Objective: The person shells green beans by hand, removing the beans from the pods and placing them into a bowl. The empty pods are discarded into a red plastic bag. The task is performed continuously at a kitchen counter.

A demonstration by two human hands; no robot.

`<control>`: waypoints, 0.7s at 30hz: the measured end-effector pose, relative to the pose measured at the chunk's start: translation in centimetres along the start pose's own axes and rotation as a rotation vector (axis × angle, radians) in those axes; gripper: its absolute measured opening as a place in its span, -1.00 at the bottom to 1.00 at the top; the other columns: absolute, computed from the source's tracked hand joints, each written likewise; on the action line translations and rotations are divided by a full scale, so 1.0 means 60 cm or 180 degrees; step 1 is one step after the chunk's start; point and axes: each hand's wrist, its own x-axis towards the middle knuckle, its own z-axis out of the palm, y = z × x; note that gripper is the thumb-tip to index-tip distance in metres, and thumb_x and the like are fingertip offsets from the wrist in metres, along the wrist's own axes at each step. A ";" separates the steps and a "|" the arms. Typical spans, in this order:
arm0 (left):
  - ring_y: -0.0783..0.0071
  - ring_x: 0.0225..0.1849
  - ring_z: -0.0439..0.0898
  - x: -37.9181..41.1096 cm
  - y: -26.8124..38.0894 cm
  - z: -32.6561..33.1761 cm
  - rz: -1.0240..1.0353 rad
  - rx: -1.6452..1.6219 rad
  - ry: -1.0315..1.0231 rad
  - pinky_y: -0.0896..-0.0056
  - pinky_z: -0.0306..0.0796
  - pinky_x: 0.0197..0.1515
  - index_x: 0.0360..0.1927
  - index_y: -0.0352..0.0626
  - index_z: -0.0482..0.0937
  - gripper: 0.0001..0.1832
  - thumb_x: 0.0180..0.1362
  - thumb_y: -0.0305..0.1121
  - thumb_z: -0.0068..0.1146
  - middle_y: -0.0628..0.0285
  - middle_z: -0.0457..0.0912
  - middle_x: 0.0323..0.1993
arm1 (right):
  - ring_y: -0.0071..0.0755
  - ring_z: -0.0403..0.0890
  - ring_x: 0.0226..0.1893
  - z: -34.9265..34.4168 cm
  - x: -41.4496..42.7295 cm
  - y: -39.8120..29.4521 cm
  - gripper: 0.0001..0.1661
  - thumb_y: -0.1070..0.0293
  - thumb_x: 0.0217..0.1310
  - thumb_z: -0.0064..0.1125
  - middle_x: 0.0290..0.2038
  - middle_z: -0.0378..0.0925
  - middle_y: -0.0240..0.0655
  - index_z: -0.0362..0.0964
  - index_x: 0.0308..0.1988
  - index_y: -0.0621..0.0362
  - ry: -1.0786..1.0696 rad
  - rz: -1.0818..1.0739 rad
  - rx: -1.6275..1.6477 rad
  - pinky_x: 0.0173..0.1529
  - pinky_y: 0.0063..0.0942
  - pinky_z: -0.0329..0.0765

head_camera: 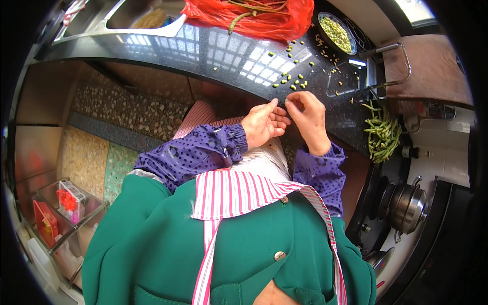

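Note:
Just off the front edge of the dark stone counter (225, 57), my left hand (265, 124) is turned palm up with its fingers loosely curled; no object shows in its palm. Close beside it, my right hand (309, 120) has the thumb and forefinger brought together; whether something tiny sits between the tips I cannot tell. Beyond both hands, several loose green beans (284, 81) lie scattered on the counter. Shelled beans (337, 34) fill a patterned bowl (355, 49) at the back right. Green bean pods (383, 133) are heaped on the counter's right.
A red plastic bag (293, 23) with long pods (240, 21) on it lies at the back, near a sink (110, 23). A metal rail (408, 65) stands right. Farther down are a steel pot (408, 207) and a stove. A shelf rack (78, 225) is low left.

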 end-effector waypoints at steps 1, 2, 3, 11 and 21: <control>0.41 -0.39 0.52 -0.003 -0.001 0.002 0.0026 -0.0111 -0.0049 0.47 0.42 -0.38 -0.29 -0.23 0.42 -0.65 0.23 -0.09 -0.13 0.11 0.54 -0.38 | -0.49 0.49 -0.55 -0.007 -0.005 -0.009 -0.84 0.49 -0.07 0.19 -0.51 0.46 -0.29 0.45 -0.37 0.29 -0.0312 0.0265 0.0393 -0.46 -0.55 0.41; 0.41 -0.39 0.52 -0.003 -0.002 0.003 0.0053 -0.0222 -0.0098 0.46 0.42 -0.38 -0.28 -0.23 0.42 -0.64 0.22 -0.08 -0.13 0.12 0.55 -0.38 | -0.53 0.48 -0.54 -0.014 -0.010 -0.017 -0.82 0.48 -0.06 0.20 -0.51 0.47 -0.32 0.46 -0.36 0.29 -0.0623 0.0532 0.0785 -0.46 -0.57 0.41; 0.39 -0.42 0.52 -0.002 -0.003 0.003 0.0063 -0.0192 -0.0071 0.44 0.43 -0.39 -0.30 -0.23 0.42 -0.64 0.23 -0.09 -0.13 0.10 0.54 -0.40 | -0.58 0.48 -0.54 -0.018 -0.012 -0.021 -0.81 0.47 -0.05 0.21 -0.51 0.47 -0.34 0.47 -0.34 0.30 -0.0930 0.0797 0.1174 -0.46 -0.59 0.40; 0.40 -0.42 0.52 0.004 -0.005 -0.003 0.0102 0.0096 -0.0073 0.49 0.42 -0.42 -0.31 -0.25 0.43 -0.65 0.24 -0.12 -0.14 0.07 0.54 -0.39 | -0.30 0.49 -0.56 0.002 0.032 0.048 -0.87 0.44 -0.07 0.22 -0.54 0.42 -0.23 0.45 -0.43 0.22 0.0347 -0.0027 -0.0604 -0.46 -0.45 0.41; 0.39 -0.48 0.51 -0.001 -0.001 0.004 0.0149 -0.0224 0.0096 0.42 0.42 -0.40 -0.37 -0.25 0.44 -0.64 0.21 -0.11 -0.13 0.05 0.55 -0.45 | -0.56 0.45 -0.58 -0.006 0.002 -0.006 -0.81 0.43 -0.06 0.25 -0.52 0.47 -0.31 0.49 -0.35 0.25 -0.0638 0.0546 0.0856 -0.48 -0.60 0.38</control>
